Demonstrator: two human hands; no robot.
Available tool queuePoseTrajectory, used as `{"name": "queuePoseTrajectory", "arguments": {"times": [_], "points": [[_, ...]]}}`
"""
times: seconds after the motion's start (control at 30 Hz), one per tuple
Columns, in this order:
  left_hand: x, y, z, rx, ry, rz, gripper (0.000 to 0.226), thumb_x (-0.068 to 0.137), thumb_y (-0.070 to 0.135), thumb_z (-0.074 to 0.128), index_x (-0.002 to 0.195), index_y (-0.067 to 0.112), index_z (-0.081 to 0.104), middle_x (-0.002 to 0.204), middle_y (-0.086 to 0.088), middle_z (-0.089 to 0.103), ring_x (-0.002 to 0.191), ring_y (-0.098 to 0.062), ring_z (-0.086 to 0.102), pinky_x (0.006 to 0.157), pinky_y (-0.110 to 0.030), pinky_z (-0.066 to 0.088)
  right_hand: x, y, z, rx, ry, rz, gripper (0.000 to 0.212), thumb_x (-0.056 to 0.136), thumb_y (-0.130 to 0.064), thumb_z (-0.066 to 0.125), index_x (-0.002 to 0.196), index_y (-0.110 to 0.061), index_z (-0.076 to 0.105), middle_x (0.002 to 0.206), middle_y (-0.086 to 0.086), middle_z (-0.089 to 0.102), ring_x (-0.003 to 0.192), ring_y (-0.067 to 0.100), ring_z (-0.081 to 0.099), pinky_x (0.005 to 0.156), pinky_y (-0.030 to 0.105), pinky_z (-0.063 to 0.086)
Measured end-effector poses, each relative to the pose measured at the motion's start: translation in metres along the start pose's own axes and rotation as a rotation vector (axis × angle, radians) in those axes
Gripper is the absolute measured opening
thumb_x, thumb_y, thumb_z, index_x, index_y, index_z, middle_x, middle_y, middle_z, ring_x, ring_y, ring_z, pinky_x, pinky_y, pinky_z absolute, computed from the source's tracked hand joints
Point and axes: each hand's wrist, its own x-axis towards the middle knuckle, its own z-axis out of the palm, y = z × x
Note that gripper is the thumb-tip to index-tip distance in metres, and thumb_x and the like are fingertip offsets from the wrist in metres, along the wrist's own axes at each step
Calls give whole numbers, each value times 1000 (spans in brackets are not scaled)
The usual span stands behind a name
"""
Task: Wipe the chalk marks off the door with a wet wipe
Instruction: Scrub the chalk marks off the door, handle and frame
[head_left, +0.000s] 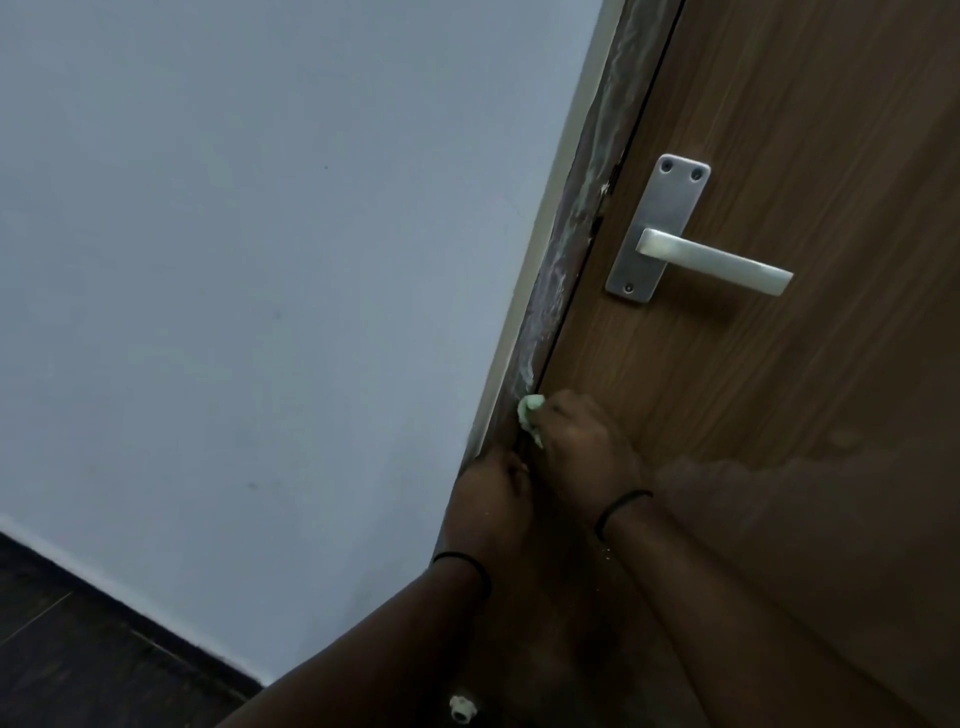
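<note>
The wet wipe, a pale green wad, was bunched in the right hand, whose grip was curled round it and pressed it against the door frame just left of the wooden door, below the metal handle. White chalk smears ran up the frame above the wipe. The left hand rested on the frame just below; whether its grip was open or curled could not be told.
</note>
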Motion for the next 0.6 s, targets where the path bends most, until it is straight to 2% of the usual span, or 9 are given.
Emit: {"name": "queuePoseTrajectory", "arguments": {"times": [0.1,0.17,0.23,0.3,0.37,0.5,0.6], "points": [[-1,-8,2,1,24,14,9,93,22,51,90,19,59,87,-2,67,79,-22,62,66,-29,46,2,8,-2,20,212,62,25,96,-16,49,89,-2,68,89,11,61,79,27,57,67,39,50],[-1,-9,4,-7,32,8,9,93,23,51,94,20,59,91,-1,67,81,-21,62,66,-27,43,12,9,-3,6,321,79,18,94,-9,52,90,0,67,91,14,60,79,29,56,66,39,50],[-1,-8,5,-20,35,-2,10,94,24,51,99,21,59,93,0,68,82,-21,62,66,-26,42,20,1,1,-40,275,51,11,94,-8,59,95,-1,67,93,13,60,81,28,54,68,37,48],[-1,-6,4,-40,36,1,11,94,25,52,102,21,59,94,0,68,82,-22,64,67,-28,47,16,-8,11,-90,133,-3,9,93,-10,64,95,-2,69,93,11,60,82,27,54,68,39,50],[0,-4,3,-50,36,6,10,93,24,52,101,21,58,94,-1,68,83,-22,64,70,-30,50,7,-6,13,-106,61,-33,8,88,-7,70,94,-2,70,92,12,60,81,28,56,66,40,52],[0,-5,-2,-27,36,7,13,91,20,51,103,21,58,97,-2,68,86,-23,63,71,-30,49,10,4,-5,-18,162,55,11,84,-1,67,94,-2,70,95,13,61,82,30,54,67,42,51],[-3,-4,-1,-40,0,3,17,91,22,52,108,21,57,98,-2,69,88,-25,65,74,-35,53,28,-12,-6,-15,175,136,26,81,5,61,104,-5,68,105,13,61,91,32,56,73,40,52]]}}
